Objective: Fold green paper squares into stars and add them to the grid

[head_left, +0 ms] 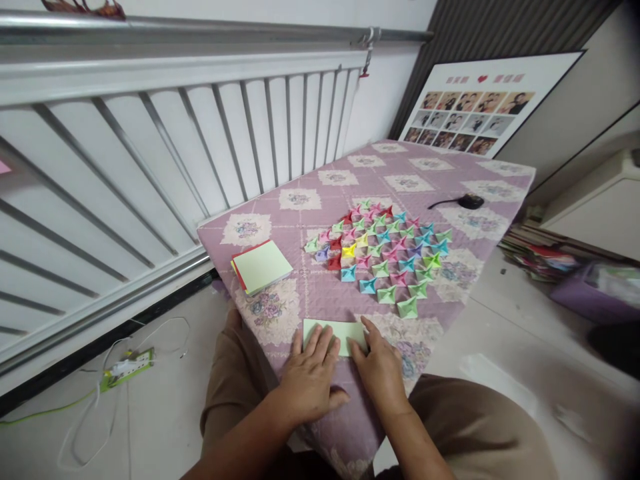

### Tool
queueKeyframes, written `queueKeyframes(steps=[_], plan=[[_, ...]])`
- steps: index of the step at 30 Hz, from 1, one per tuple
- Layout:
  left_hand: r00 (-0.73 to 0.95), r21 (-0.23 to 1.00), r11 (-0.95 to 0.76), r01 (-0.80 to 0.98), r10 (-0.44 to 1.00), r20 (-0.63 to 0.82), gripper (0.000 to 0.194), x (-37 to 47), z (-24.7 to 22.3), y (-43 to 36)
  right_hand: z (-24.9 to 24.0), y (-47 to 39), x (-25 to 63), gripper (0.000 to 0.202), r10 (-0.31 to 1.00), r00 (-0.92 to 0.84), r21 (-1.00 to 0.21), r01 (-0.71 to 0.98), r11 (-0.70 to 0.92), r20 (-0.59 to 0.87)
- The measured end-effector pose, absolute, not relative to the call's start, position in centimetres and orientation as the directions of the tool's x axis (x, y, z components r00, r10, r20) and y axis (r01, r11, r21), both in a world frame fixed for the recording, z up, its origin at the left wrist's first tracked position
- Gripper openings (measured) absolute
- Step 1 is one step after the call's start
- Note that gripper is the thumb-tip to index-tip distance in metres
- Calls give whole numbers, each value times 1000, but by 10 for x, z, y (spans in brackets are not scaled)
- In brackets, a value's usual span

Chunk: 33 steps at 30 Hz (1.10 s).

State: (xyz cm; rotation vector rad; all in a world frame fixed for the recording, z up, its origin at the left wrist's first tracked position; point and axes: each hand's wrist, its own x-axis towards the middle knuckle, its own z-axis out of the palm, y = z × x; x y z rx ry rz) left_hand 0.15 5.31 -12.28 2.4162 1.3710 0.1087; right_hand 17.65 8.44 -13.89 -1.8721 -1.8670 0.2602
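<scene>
A light green sheet of paper (353, 337), folded into a narrow rectangle, lies near the table's front corner. Flat on its left half rests my left hand (313, 373), with its fingers stretched out. My right hand (381, 370) grips the paper's right end, the thumb on its lower edge and the index finger at the upper right corner. Beyond both hands, folded paper pieces (381, 269) in green, pink, blue, red and yellow stand in slanting rows. To the left sits a stack of square paper (264, 265), light green on top with red and yellow edges showing.
A purple flowered cloth covers the table (320, 287). A black object with a cable (471, 201) lies at the far right. Along the left runs a white radiator (165, 153). On the floor are a power strip (129, 369) and a purple bin (580, 293).
</scene>
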Motion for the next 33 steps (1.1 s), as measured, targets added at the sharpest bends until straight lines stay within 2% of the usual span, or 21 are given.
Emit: queueKeyframes(steps=[13, 22, 33], plan=[[502, 328, -428, 842, 844, -190, 87, 4, -122, 54, -143, 82, 176, 49, 974, 41, -396, 917, 52, 223], [487, 310, -412, 857, 844, -225, 86, 5, -118, 54, -140, 78, 181, 50, 965, 141, -484, 875, -16, 223], [472, 307, -399, 864, 853, -223, 84, 6, -116, 54, -142, 78, 186, 44, 963, 131, -413, 910, -23, 234]])
